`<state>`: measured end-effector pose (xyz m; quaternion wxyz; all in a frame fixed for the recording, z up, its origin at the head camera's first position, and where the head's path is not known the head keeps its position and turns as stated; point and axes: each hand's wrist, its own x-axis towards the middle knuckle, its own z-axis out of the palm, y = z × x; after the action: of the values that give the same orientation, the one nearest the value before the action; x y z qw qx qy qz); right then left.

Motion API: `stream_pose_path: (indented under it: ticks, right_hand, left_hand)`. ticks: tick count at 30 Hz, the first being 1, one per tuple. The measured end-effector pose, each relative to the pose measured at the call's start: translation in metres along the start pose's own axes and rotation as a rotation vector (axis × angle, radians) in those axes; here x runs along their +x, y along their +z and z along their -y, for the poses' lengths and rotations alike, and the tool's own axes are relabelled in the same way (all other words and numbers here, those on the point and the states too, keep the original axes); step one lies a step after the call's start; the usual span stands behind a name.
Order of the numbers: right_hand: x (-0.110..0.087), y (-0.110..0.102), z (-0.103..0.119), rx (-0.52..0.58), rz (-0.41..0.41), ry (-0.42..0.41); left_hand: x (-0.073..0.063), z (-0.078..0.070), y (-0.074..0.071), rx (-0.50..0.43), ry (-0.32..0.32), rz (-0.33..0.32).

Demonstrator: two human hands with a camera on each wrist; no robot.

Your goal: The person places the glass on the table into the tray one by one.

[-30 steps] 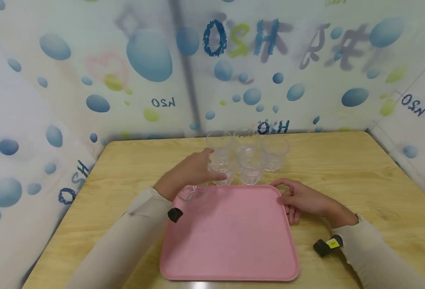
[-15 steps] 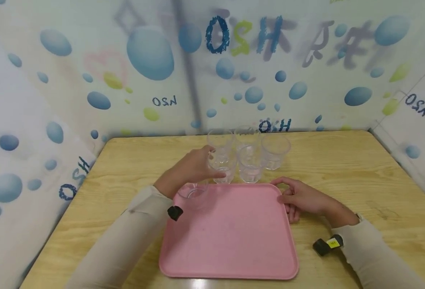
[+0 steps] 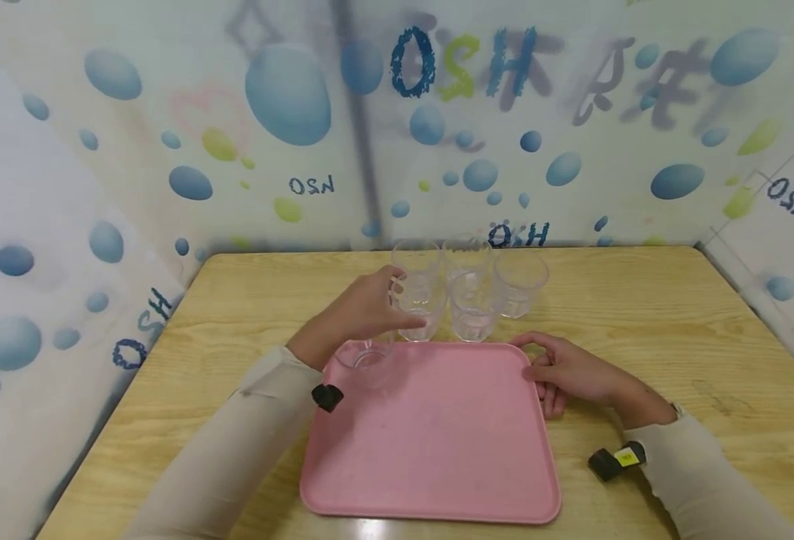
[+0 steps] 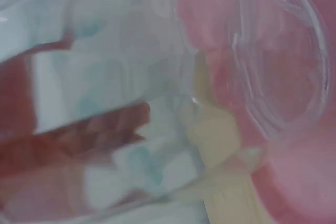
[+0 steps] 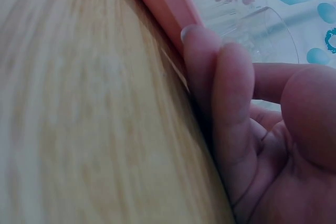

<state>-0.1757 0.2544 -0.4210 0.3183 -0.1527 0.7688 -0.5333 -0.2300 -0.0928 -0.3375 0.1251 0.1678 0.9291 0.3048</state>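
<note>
My left hand (image 3: pixel 366 307) reaches over the tray's far left corner and holds a clear plastic cup (image 3: pixel 420 319) at the front left of a cluster, thumb low on its near side. Another clear cup (image 3: pixel 370 361) stands on the pink tray (image 3: pixel 430 435), partly behind my left wrist. Close up in the left wrist view, this clear cup (image 4: pixel 283 61) blurs what lies behind it. My right hand (image 3: pixel 572 371) grips the tray's far right corner, thumb on the rim and other fingers curled beside it. Those curled fingers (image 5: pixel 233 77) meet the tray's edge (image 5: pixel 168 9) in the right wrist view.
Just beyond the tray stand several more clear cups (image 3: pixel 521 277), grouped close together on the wooden table (image 3: pixel 639 300). A wall (image 3: pixel 235 150) patterned with blue drops rises behind the table's far edge.
The head view shifts slightly. Both hands keep nearly the same places, the left at the front left cup and the right at the tray's corner.
</note>
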Motion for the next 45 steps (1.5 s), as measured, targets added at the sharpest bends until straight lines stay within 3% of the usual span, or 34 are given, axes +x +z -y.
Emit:
stream_pose_path:
  ticks: [9,18,26,33,45]
  right_hand:
    - [-0.003,0.002,0.002,0.002,0.001,-0.004]
    - [-0.002,0.002,0.004,0.003,0.001,-0.001]
    - [-0.003,0.003,0.005,0.009,0.000,0.004]
    - [-0.003,0.002,0.006,-0.011,-0.004,0.002]
    - [-0.003,0.002,0.005,-0.029,-0.009,-0.001]
  left_hand:
    - [-0.009,-0.006,-0.005,-0.076,0.031,-0.046]
    - [-0.025,-0.017,-0.014,-0.095,0.063,-0.081]
    - [-0.049,-0.027,-0.018,-0.131,0.070,-0.047]
    - [-0.074,-0.032,-0.015,-0.133,0.088,-0.054]
    - [-0.115,-0.028,-0.009,-0.150,0.120,-0.038]
